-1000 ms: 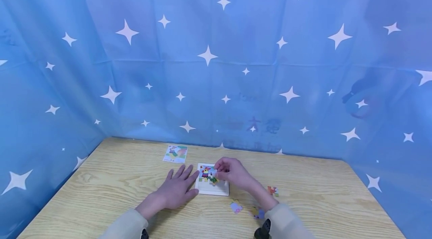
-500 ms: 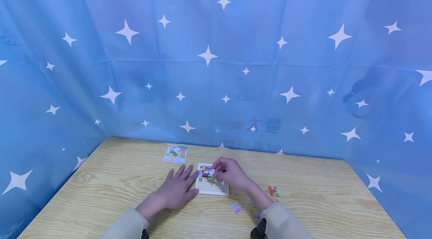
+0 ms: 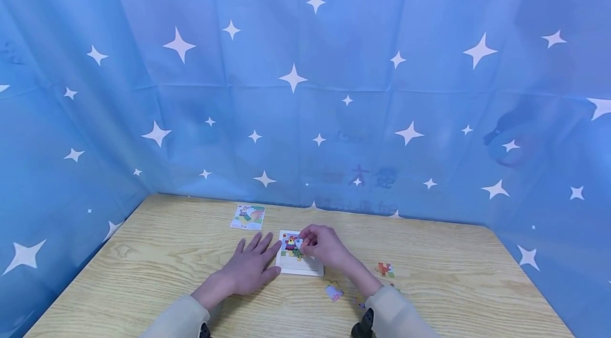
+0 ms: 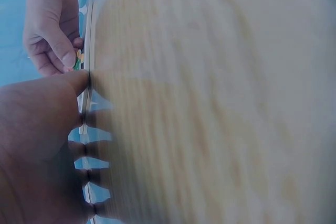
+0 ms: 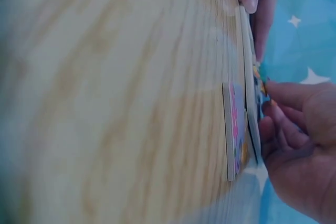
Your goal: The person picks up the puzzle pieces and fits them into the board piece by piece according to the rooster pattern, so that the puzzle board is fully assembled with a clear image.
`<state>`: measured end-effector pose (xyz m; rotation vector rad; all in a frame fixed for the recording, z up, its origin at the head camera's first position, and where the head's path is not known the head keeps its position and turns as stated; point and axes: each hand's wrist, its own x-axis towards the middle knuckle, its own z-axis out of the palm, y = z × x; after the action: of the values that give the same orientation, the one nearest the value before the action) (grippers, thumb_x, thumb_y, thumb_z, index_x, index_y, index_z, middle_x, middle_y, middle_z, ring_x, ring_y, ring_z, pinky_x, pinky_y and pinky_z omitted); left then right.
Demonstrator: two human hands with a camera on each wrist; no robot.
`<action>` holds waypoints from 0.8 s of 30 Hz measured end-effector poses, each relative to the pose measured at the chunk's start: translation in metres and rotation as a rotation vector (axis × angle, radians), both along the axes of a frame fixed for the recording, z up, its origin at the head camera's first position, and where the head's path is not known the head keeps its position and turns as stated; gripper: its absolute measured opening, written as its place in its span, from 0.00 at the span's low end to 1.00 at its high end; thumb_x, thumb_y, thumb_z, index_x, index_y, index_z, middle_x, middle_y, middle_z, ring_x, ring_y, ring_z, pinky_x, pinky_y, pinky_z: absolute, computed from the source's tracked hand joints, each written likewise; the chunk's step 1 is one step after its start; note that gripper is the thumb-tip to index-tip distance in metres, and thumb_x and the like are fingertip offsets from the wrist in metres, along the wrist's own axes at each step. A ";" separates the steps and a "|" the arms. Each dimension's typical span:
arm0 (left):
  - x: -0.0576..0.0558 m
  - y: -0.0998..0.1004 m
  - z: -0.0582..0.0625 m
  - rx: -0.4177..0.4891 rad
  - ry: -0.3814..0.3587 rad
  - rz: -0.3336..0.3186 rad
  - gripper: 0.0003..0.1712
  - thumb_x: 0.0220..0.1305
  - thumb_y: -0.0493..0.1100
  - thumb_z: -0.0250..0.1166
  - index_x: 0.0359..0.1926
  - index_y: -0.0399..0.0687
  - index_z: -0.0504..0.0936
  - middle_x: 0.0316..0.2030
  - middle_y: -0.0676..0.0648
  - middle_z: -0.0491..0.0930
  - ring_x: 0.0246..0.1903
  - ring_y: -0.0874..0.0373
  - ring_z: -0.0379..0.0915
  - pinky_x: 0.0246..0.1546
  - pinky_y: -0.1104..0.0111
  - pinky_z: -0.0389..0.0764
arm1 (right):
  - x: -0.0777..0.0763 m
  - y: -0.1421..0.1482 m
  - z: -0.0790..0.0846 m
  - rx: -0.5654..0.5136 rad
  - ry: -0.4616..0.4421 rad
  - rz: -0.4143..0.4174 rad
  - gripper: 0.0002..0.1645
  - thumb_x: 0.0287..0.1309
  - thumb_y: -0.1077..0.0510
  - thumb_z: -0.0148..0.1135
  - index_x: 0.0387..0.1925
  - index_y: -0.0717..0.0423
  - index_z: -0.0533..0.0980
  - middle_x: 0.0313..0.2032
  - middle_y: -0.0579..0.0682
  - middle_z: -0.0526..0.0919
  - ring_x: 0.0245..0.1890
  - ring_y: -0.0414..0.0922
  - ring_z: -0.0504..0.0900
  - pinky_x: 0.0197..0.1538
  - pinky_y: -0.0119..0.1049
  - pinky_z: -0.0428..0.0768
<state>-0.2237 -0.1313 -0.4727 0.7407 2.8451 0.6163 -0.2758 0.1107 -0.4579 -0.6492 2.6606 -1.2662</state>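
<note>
A white puzzle tray [image 3: 305,267] lies on the table with a colourful rooster-head puzzle piece [image 3: 290,242] set in its upper left part. My left hand [image 3: 250,268] rests with spread, straight fingers along the tray's left edge, fingertips and thumb right at the frame. Over the tray's upper middle, my right hand [image 3: 326,245] pinches a pale puzzle piece [image 3: 299,243] between thumb and fingers, close beside the rooster piece. Its fingers hide the tray's upper right part. In the right wrist view, the pinching right hand [image 5: 302,135] sits low against the tray's side.
Behind the tray lies a picture card [image 3: 248,217] with a printed rooster. A purple puzzle piece [image 3: 334,291] is in front of the tray, and an orange-red piece [image 3: 384,269] lies to its right. Another loose piece is partly covered by my right sleeve [image 3: 398,314]. A starry blue curtain [image 3: 305,115] stands behind the table.
My right hand has shifted slightly left with the pale puzzle piece, bringing it closer to the rooster piece. The left hand has stayed in place at the tray.
</note>
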 end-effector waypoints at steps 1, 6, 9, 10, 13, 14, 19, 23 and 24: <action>0.001 0.000 0.001 -0.001 0.000 0.000 0.39 0.79 0.63 0.49 0.80 0.47 0.59 0.79 0.37 0.50 0.78 0.35 0.38 0.69 0.31 0.43 | 0.000 -0.001 0.000 0.008 0.000 -0.001 0.12 0.60 0.69 0.71 0.45 0.61 0.82 0.32 0.45 0.79 0.33 0.41 0.77 0.37 0.32 0.77; 0.001 0.000 -0.001 -0.004 0.007 0.001 0.38 0.79 0.62 0.50 0.80 0.47 0.60 0.79 0.36 0.51 0.78 0.34 0.39 0.69 0.31 0.43 | 0.002 -0.003 0.000 0.033 0.021 0.008 0.11 0.60 0.69 0.71 0.45 0.62 0.83 0.31 0.45 0.79 0.33 0.41 0.76 0.37 0.33 0.77; -0.001 0.000 -0.003 -0.006 0.009 0.005 0.38 0.79 0.61 0.50 0.79 0.46 0.61 0.79 0.37 0.51 0.78 0.35 0.39 0.69 0.31 0.43 | 0.002 -0.003 0.001 0.034 0.032 0.014 0.11 0.60 0.68 0.71 0.45 0.62 0.83 0.31 0.44 0.79 0.32 0.40 0.76 0.36 0.34 0.77; -0.001 0.000 -0.003 -0.006 0.011 0.005 0.38 0.80 0.61 0.50 0.79 0.46 0.61 0.79 0.37 0.51 0.78 0.35 0.39 0.69 0.31 0.43 | 0.002 -0.003 0.001 0.035 0.035 0.016 0.11 0.60 0.68 0.71 0.45 0.62 0.83 0.31 0.44 0.79 0.32 0.40 0.76 0.36 0.34 0.77; -0.002 0.000 -0.004 -0.010 0.013 0.005 0.38 0.80 0.61 0.50 0.79 0.46 0.61 0.79 0.37 0.50 0.78 0.35 0.38 0.69 0.31 0.43 | 0.002 -0.003 0.001 0.033 0.037 0.019 0.11 0.60 0.68 0.71 0.45 0.62 0.83 0.30 0.44 0.79 0.32 0.40 0.77 0.36 0.34 0.77; -0.002 0.000 -0.004 -0.011 0.013 0.005 0.38 0.80 0.61 0.50 0.79 0.46 0.61 0.79 0.37 0.50 0.78 0.35 0.38 0.69 0.31 0.43 | 0.002 -0.003 0.001 0.035 0.036 0.017 0.11 0.60 0.68 0.71 0.45 0.62 0.83 0.30 0.44 0.79 0.32 0.40 0.77 0.36 0.34 0.77; -0.003 0.000 -0.005 -0.008 0.011 0.001 0.38 0.80 0.61 0.50 0.80 0.46 0.60 0.79 0.37 0.50 0.78 0.35 0.38 0.69 0.31 0.43 | 0.002 -0.004 0.001 0.045 0.032 0.010 0.11 0.60 0.69 0.71 0.45 0.62 0.84 0.30 0.44 0.79 0.32 0.40 0.76 0.35 0.33 0.77; -0.003 0.000 -0.005 -0.010 0.014 -0.001 0.38 0.80 0.61 0.49 0.80 0.46 0.60 0.79 0.37 0.50 0.78 0.35 0.38 0.69 0.31 0.44 | 0.003 -0.004 0.002 0.047 0.039 0.009 0.11 0.60 0.68 0.71 0.45 0.62 0.84 0.31 0.44 0.79 0.32 0.40 0.76 0.35 0.33 0.77; -0.002 0.000 -0.004 -0.011 0.015 -0.001 0.38 0.80 0.61 0.49 0.80 0.46 0.60 0.79 0.37 0.50 0.78 0.35 0.38 0.69 0.31 0.44 | 0.004 -0.004 0.002 0.045 0.043 0.012 0.11 0.60 0.68 0.71 0.45 0.62 0.84 0.31 0.44 0.79 0.32 0.40 0.76 0.35 0.33 0.77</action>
<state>-0.2260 -0.1311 -0.4770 0.7475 2.8593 0.5969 -0.2721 0.1064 -0.4563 -0.6921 2.7071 -1.1985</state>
